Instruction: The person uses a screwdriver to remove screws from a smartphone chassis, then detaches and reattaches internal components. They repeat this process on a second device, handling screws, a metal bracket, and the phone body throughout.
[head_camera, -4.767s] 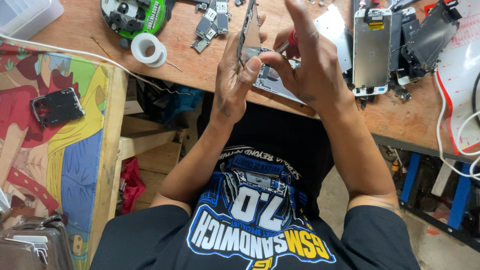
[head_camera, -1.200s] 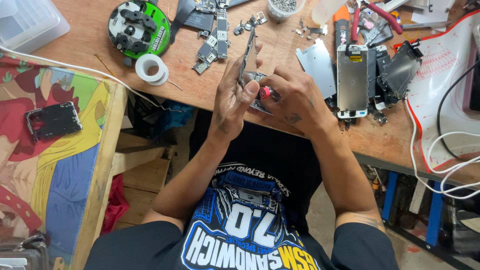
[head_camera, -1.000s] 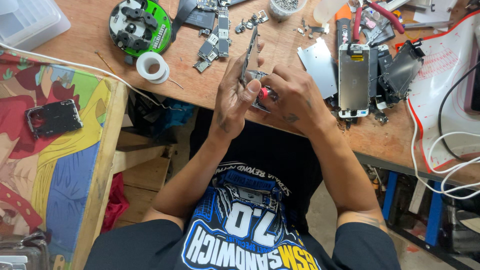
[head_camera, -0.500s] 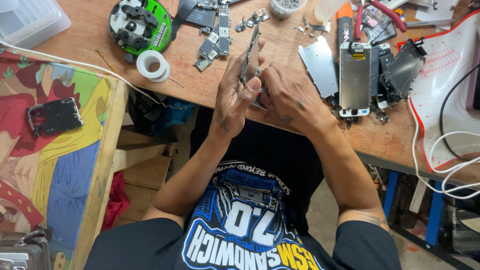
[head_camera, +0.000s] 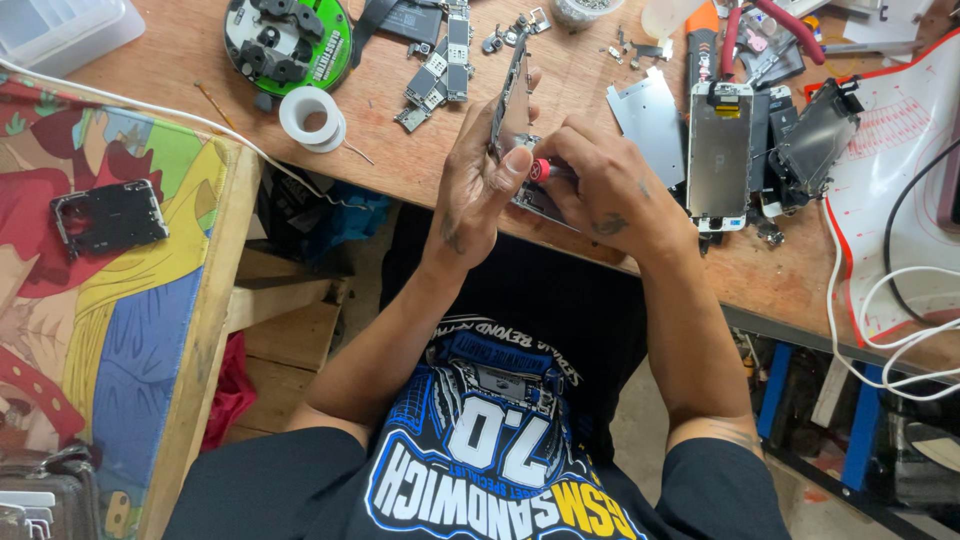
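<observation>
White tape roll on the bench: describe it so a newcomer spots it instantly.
On the wooden workbench, look left of the left hand, just below the round green-and-black fixture. The white tape roll lies flat there: the only plain white ring among dark circuit parts.

The tape roll (head_camera: 311, 114) lies on the workbench (head_camera: 400, 165), left of both hands, with the screen panel (head_camera: 719, 150) right of them.

The phone frame (head_camera: 512, 105), a thin grey metal shell, stands tilted on edge above the near edge of the wooden bench, its lower end hidden by fingers. The screwdriver (head_camera: 541, 169) shows only a small red tip, touching the frame's lower part.
</observation>
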